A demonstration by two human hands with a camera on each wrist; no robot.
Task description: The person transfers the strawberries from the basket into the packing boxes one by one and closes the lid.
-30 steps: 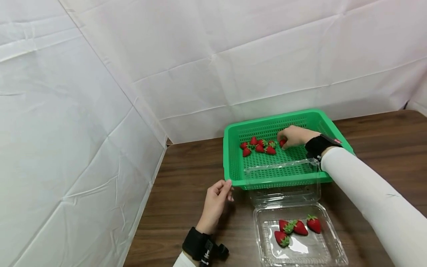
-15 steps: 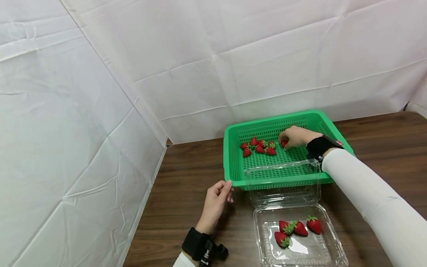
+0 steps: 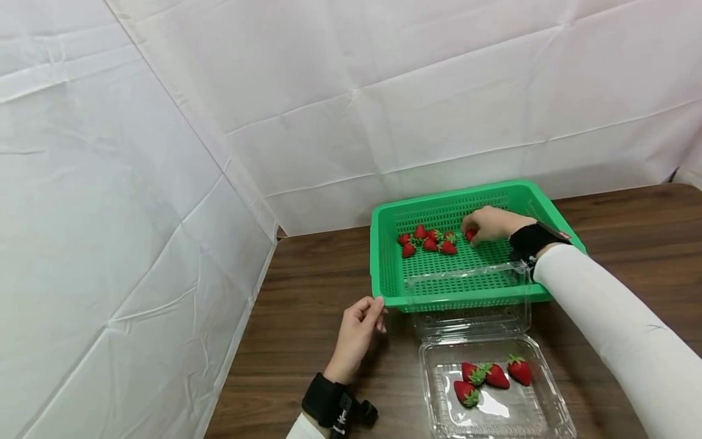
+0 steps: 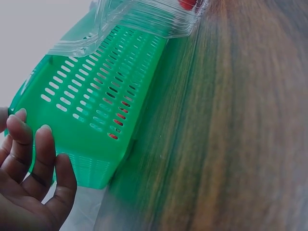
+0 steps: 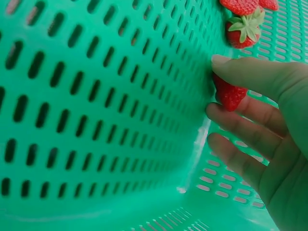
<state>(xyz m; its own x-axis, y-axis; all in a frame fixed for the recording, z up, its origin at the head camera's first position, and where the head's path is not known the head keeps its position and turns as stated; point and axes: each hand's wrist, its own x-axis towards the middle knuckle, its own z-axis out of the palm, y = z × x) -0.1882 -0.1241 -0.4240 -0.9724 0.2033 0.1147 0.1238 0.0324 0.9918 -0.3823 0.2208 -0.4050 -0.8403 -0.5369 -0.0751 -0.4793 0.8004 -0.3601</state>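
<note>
In the head view, my right hand (image 3: 490, 223) is inside the green plastic basket (image 3: 382, 262), pinching a strawberry (image 3: 471, 234). The right wrist view shows that strawberry (image 5: 229, 92) between thumb and fingers, close to the basket wall. More strawberries (image 3: 430, 244) lie clustered on the basket floor to its left. My left hand (image 3: 356, 332) grips the basket's near left corner at the rim; in the left wrist view its thumb and index finger meet at the rim while the other fingers curl loosely beside the wall.
A clear plastic clamshell box (image 3: 496, 421) stands in front of the basket, its raised lid (image 3: 471, 320) leaning over the near rim. Several strawberries (image 3: 496, 376) lie in it. The wooden table (image 3: 307, 280) meets white cloth walls (image 3: 329, 91) behind and at left.
My right hand has shifted very slightly to the right with the strawberry in its fingers. My left hand keeps its hold on the rim; the view has drifted a little.
</note>
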